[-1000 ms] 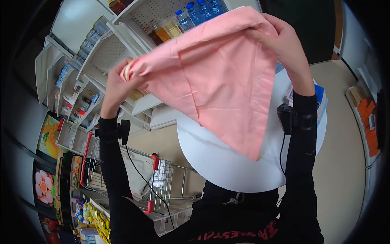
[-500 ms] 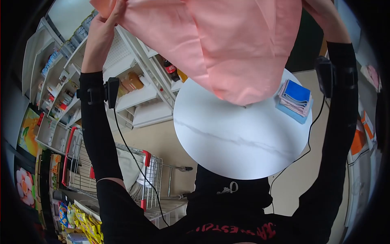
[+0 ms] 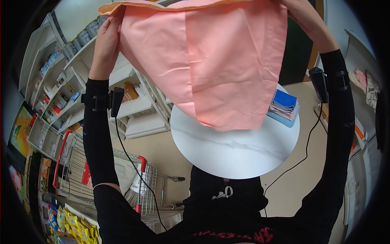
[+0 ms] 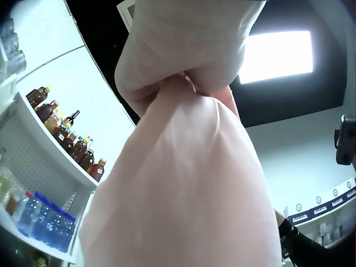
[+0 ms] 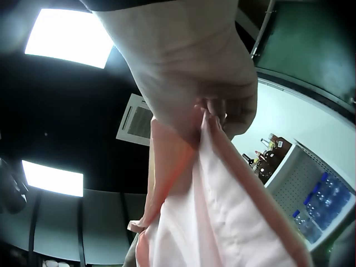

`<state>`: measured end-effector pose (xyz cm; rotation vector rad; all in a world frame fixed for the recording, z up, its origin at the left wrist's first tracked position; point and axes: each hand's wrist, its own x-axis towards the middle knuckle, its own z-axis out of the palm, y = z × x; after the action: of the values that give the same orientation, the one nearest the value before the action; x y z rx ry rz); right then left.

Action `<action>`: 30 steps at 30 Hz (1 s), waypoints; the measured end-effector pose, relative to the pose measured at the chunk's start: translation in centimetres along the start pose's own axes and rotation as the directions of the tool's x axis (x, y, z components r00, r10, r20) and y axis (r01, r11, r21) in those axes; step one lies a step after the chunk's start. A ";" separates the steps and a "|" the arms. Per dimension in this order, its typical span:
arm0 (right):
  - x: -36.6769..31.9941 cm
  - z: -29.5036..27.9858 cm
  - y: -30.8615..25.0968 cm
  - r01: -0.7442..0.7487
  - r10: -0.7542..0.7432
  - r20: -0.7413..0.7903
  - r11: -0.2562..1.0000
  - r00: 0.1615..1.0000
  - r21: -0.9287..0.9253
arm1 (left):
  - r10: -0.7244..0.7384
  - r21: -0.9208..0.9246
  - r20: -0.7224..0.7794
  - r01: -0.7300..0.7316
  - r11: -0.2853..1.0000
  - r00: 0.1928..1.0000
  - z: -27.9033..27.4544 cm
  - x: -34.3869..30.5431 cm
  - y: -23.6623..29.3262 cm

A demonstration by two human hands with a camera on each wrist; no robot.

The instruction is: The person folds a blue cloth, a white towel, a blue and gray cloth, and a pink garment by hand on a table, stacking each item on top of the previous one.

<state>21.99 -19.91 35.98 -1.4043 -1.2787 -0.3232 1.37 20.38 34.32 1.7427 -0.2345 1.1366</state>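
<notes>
A pink cloth [image 3: 227, 65] with fold creases is spread between my two raised hands, its lower edge hanging over the round white table [image 3: 227, 156]. At the cloth's upper left corner, my left hand [image 3: 106, 49] grips the fabric between thumb and fingers. My right hand [image 3: 300, 12] holds the upper right corner, partly cut off by the top of the head view. The right wrist view shows bunched hem [image 5: 222, 147] pinched in the fingers. From the left wrist view, the cloth [image 4: 183, 183] drapes down from the gripping left hand [image 4: 183, 44].
On the table's right side lies a stack of folded cloths [image 3: 284, 102], blue on top. A wire shopping cart [image 3: 81, 166] with red trim stands to my left, pale cloth inside. Shelves [image 3: 140, 103] with goods line the left; a black cable [image 3: 306, 152] hangs from the right wrist camera.
The hands rose and moved apart, then lowered slightly and drew somewhat closer. The cloth went from a drooping triangle to a broad hanging sheet, and the folded stack has come into clear view.
</notes>
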 end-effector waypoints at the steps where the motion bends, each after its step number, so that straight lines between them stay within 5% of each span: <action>1: 0.0 0.2 -0.5 -0.070 0.074 0.027 0.990 0.997 -0.124 | -0.011 -0.021 -0.035 0.010 1.000 0.999 0.0 0.0 0.3; 4: -0.2 0.4 -0.9 -0.190 0.223 0.048 0.910 0.974 -0.368 | 0.101 0.185 -0.107 -0.080 0.980 0.989 -0.7 0.8 0.9; 7: 0.4 0.3 1.6 0.024 0.235 0.112 0.345 0.966 -0.938 | 0.212 0.357 -0.120 -0.157 0.921 0.970 -1.5 1.8 1.0; 8: 0.8 0.1 2.4 0.021 0.235 0.109 0.346 0.966 -0.938 | 0.263 0.425 -0.096 -0.200 0.883 0.960 -1.6 2.1 1.0; 11: 1.4 -0.3 4.1 0.101 -0.136 -0.020 0.818 0.991 -0.566 | 0.336 0.488 -0.079 -0.257 0.834 0.939 -1.5 2.4 0.7; 12: 1.5 -0.2 4.0 0.102 -0.138 -0.021 0.818 0.990 -0.566 | 0.366 0.487 -0.095 -0.278 0.828 0.926 -1.6 2.5 0.8; 15: 1.5 1.0 1.4 -0.127 0.100 -0.229 0.987 0.968 -0.103 | 0.390 0.456 -0.119 -0.299 0.838 0.913 -1.3 2.6 1.4; 22: 2.2 0.7 -0.6 -0.058 0.028 -0.308 0.994 0.951 -0.088 | 0.253 0.328 -0.229 -0.170 0.929 0.940 -0.9 3.0 2.4; 24: 2.7 0.5 0.0 -0.067 0.032 -0.332 0.994 0.943 -0.092 | 0.243 0.424 -0.058 -0.196 0.884 0.968 -1.3 3.4 1.7; 27: 4.9 -0.3 4.1 0.295 -0.313 -0.317 0.950 0.895 -0.104 | 0.294 0.458 0.111 -0.312 0.832 0.949 0.3 2.7 1.1; 28: 4.5 -0.3 4.2 0.294 -0.314 -0.324 0.949 0.893 -0.109 | 0.353 0.440 0.192 -0.401 0.803 0.916 1.6 2.1 0.8; 30: 2.8 3.1 1.2 0.213 -0.358 -0.211 0.838 0.910 -0.503 | 0.395 0.400 0.350 -0.517 0.757 0.849 5.9 -0.6 2.1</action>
<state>22.55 -15.64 36.60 -1.4839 -1.2012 -1.0792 3.19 14.41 34.87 2.3656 -0.6065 1.4145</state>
